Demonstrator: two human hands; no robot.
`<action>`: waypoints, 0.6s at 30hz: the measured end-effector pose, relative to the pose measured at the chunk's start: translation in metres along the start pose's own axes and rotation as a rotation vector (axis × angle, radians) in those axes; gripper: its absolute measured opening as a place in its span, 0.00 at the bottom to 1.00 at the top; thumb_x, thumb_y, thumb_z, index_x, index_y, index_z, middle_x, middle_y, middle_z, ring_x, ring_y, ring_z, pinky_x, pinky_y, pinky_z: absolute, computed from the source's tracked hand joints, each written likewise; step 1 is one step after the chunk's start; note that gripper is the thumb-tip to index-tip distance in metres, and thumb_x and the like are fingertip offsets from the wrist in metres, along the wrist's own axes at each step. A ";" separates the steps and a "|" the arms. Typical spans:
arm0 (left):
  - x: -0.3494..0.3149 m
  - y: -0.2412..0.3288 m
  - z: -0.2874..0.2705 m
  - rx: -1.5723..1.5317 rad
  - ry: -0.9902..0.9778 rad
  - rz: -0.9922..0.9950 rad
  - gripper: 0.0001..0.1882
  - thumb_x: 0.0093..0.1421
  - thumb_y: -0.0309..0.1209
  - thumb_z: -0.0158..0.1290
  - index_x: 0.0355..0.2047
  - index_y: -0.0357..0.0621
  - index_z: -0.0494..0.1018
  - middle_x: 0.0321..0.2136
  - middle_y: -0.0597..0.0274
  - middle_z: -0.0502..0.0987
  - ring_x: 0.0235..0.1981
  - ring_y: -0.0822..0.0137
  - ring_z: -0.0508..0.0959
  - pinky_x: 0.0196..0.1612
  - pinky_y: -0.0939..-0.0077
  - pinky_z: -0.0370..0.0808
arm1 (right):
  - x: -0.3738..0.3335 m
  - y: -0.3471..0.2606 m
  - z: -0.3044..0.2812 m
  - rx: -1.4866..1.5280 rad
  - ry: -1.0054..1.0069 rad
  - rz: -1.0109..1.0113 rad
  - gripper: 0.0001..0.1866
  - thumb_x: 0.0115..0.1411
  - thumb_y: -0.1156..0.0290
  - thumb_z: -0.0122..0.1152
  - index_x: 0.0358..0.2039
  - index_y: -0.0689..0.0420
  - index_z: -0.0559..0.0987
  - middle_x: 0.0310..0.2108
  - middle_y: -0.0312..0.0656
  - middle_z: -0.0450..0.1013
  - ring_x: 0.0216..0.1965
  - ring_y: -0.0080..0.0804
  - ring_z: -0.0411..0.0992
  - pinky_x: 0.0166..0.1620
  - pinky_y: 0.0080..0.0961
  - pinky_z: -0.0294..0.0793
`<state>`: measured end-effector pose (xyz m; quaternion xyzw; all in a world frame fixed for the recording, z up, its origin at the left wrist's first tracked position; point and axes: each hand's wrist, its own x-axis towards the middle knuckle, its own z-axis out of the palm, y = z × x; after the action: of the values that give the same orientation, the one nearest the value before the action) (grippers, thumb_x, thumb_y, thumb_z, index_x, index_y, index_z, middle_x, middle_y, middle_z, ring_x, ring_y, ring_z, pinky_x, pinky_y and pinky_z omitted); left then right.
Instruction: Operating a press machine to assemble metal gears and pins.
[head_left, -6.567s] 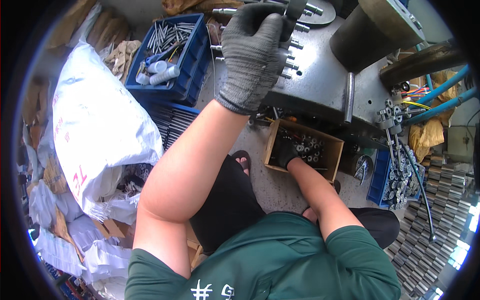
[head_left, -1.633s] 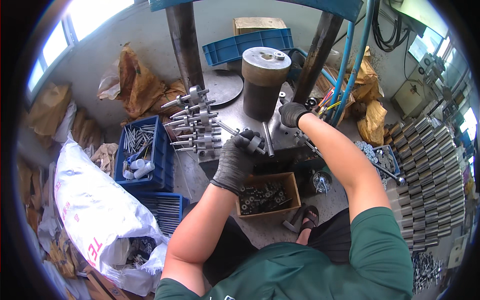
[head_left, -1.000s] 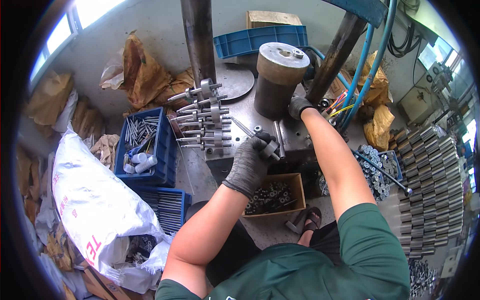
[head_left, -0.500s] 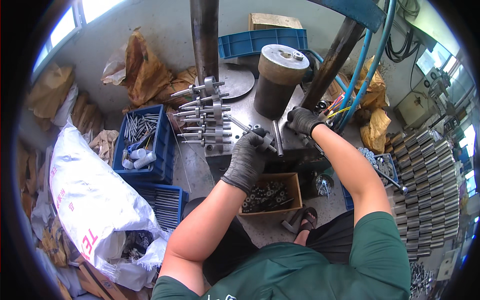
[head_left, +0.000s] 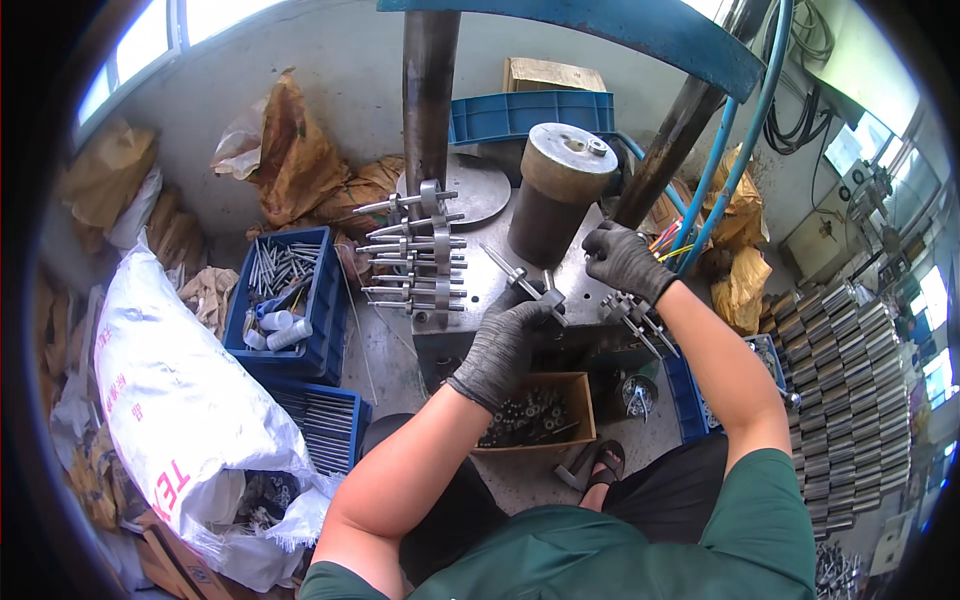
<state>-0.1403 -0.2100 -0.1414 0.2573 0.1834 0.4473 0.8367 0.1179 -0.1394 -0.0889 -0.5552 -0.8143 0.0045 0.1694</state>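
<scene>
My left hand [head_left: 500, 345], in a grey knit glove, is closed around a metal shaft with collars [head_left: 516, 276], which slants up and left over the front of the steel press table [head_left: 486, 292]. My gloved right hand [head_left: 628, 260] is raised just right of a thick steel cylinder [head_left: 558, 195], its fingers curled together. Whatever they may hold is hidden. Below that hand, several collared shafts [head_left: 632, 314] stick out past the table's edge. More shafts with collars [head_left: 428, 255] stand in a row on the table's left side.
Two steel columns [head_left: 430, 110] and a blue crossbeam [head_left: 600, 35] frame the table. At left are a blue bin of metal pins [head_left: 322, 290] and a white woven sack [head_left: 170, 390]. A cardboard box of rings [head_left: 580, 405] sits below; stacked metal cylinders [head_left: 850, 400] stand right.
The view has shifted, so the scene sits lower. My right hand has moved away from the table's front edge, uncovering the shafts below it. My left hand still holds its shaft.
</scene>
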 end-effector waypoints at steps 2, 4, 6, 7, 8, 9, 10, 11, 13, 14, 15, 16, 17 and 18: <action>-0.002 0.002 0.015 0.151 0.094 0.020 0.19 0.61 0.25 0.56 0.52 0.41 0.71 0.35 0.56 0.79 0.38 0.63 0.82 0.46 0.63 0.82 | 0.004 -0.031 -0.046 0.129 0.112 -0.138 0.10 0.52 0.74 0.67 0.35 0.62 0.82 0.34 0.48 0.76 0.35 0.42 0.79 0.41 0.34 0.80; -0.005 0.004 0.019 0.164 0.091 0.016 0.20 0.63 0.26 0.58 0.55 0.42 0.70 0.36 0.58 0.78 0.38 0.65 0.81 0.45 0.66 0.82 | 0.023 -0.044 -0.069 0.155 0.244 -0.122 0.10 0.54 0.72 0.67 0.36 0.62 0.83 0.35 0.51 0.78 0.35 0.44 0.80 0.42 0.34 0.81; -0.004 -0.001 0.019 0.161 0.093 0.096 0.24 0.62 0.26 0.58 0.59 0.42 0.67 0.37 0.58 0.78 0.38 0.66 0.81 0.45 0.67 0.81 | 0.051 -0.035 -0.078 0.177 0.378 -0.102 0.11 0.56 0.69 0.67 0.37 0.61 0.83 0.37 0.53 0.79 0.36 0.45 0.80 0.42 0.35 0.81; -0.001 -0.004 0.021 0.158 0.083 0.093 0.24 0.62 0.26 0.58 0.59 0.42 0.67 0.37 0.58 0.78 0.38 0.66 0.81 0.45 0.67 0.81 | 0.067 -0.022 -0.083 0.115 0.446 -0.013 0.11 0.56 0.68 0.68 0.37 0.61 0.84 0.38 0.53 0.79 0.37 0.45 0.80 0.44 0.35 0.81; 0.003 -0.008 0.020 0.143 0.071 0.081 0.27 0.62 0.26 0.58 0.61 0.42 0.66 0.38 0.58 0.78 0.38 0.66 0.80 0.44 0.68 0.81 | 0.082 -0.010 -0.085 0.056 0.511 0.074 0.12 0.56 0.67 0.69 0.37 0.60 0.84 0.38 0.52 0.79 0.37 0.45 0.80 0.45 0.35 0.81; 0.006 -0.009 0.019 0.131 0.065 0.075 0.29 0.63 0.25 0.58 0.63 0.42 0.64 0.39 0.58 0.78 0.39 0.66 0.80 0.43 0.69 0.81 | 0.095 0.000 -0.085 0.056 0.513 0.071 0.12 0.56 0.67 0.69 0.37 0.60 0.84 0.38 0.52 0.79 0.37 0.45 0.80 0.45 0.35 0.81; 0.008 -0.011 0.018 0.131 0.066 0.080 0.29 0.63 0.25 0.58 0.63 0.42 0.64 0.39 0.58 0.78 0.39 0.66 0.80 0.43 0.69 0.81 | 0.106 0.008 -0.085 0.044 0.493 0.158 0.13 0.56 0.65 0.69 0.37 0.59 0.85 0.38 0.52 0.80 0.39 0.46 0.81 0.47 0.35 0.81; 0.010 -0.012 0.018 0.133 0.041 0.070 0.30 0.62 0.25 0.58 0.64 0.42 0.63 0.40 0.58 0.78 0.38 0.67 0.80 0.43 0.69 0.81 | 0.111 0.015 -0.086 0.031 0.473 0.245 0.13 0.56 0.63 0.68 0.37 0.59 0.85 0.39 0.52 0.81 0.40 0.46 0.81 0.49 0.36 0.80; 0.012 -0.012 0.013 0.139 0.030 0.068 0.31 0.62 0.24 0.59 0.65 0.43 0.63 0.40 0.58 0.78 0.38 0.67 0.80 0.42 0.69 0.81 | 0.117 0.012 -0.083 0.011 0.385 0.293 0.14 0.56 0.61 0.68 0.37 0.58 0.86 0.40 0.52 0.81 0.42 0.46 0.81 0.50 0.37 0.79; 0.013 -0.013 0.011 0.135 0.035 0.063 0.33 0.61 0.24 0.59 0.66 0.42 0.62 0.40 0.58 0.78 0.38 0.67 0.79 0.42 0.70 0.81 | 0.119 0.011 -0.082 -0.017 0.299 0.347 0.15 0.56 0.59 0.67 0.37 0.56 0.86 0.41 0.52 0.82 0.43 0.46 0.81 0.52 0.37 0.78; 0.012 -0.013 0.010 0.130 0.041 0.055 0.34 0.61 0.23 0.59 0.66 0.42 0.62 0.41 0.58 0.77 0.38 0.67 0.79 0.42 0.70 0.80 | 0.120 0.009 -0.081 -0.017 0.275 0.361 0.16 0.56 0.58 0.65 0.40 0.55 0.86 0.41 0.53 0.82 0.45 0.46 0.81 0.54 0.38 0.77; 0.011 -0.013 0.010 0.131 0.045 0.054 0.34 0.61 0.23 0.59 0.66 0.42 0.62 0.41 0.58 0.77 0.38 0.67 0.79 0.42 0.70 0.80 | 0.120 0.007 -0.079 -0.014 0.273 0.361 0.16 0.56 0.58 0.65 0.40 0.55 0.86 0.41 0.53 0.82 0.45 0.46 0.81 0.54 0.38 0.77; 0.010 -0.012 0.009 0.098 0.042 0.069 0.34 0.60 0.23 0.59 0.66 0.42 0.62 0.40 0.59 0.77 0.38 0.68 0.79 0.42 0.71 0.80 | 0.120 0.005 -0.077 -0.056 0.277 0.364 0.16 0.57 0.58 0.65 0.41 0.54 0.86 0.41 0.52 0.82 0.46 0.47 0.81 0.54 0.38 0.77; 0.009 -0.012 0.010 0.064 0.034 0.082 0.34 0.60 0.23 0.60 0.66 0.42 0.62 0.40 0.59 0.77 0.38 0.68 0.79 0.42 0.71 0.80 | 0.119 0.003 -0.076 -0.101 0.282 0.370 0.17 0.58 0.58 0.65 0.43 0.53 0.86 0.41 0.52 0.82 0.46 0.47 0.81 0.54 0.38 0.77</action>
<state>-0.1223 -0.2112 -0.1412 0.2838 0.2011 0.4793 0.8058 0.1034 -0.0444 0.0146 -0.6978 -0.6662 -0.0829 0.2496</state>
